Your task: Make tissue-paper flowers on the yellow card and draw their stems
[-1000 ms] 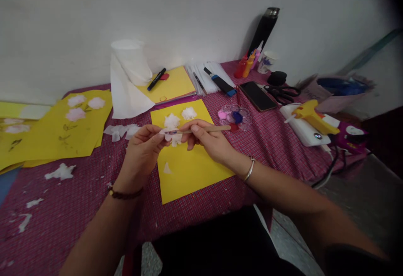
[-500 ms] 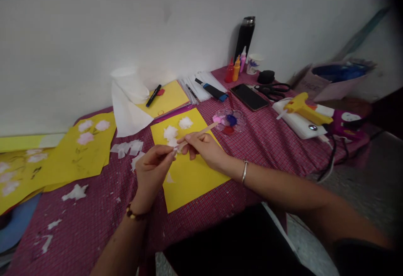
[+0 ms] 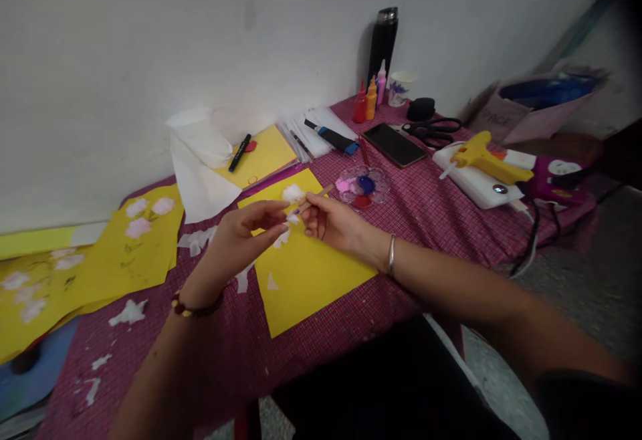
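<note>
Wooden stick (image 3: 315,198) is being gripped by right hand (image 3: 334,223); tissue scrap (image 3: 291,216) is being pinched by left hand (image 3: 241,239) above yellow sheet (image 3: 311,273).

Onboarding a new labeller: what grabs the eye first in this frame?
Two hands meet mid-frame over a yellow sheet: the right hand grips a wooden brush, the left hand pinches a bit of white tissue at its tip. Just beyond sits a paint palette with pink, blue and red. At right, a yellow glue gun lies on a white block.
</note>
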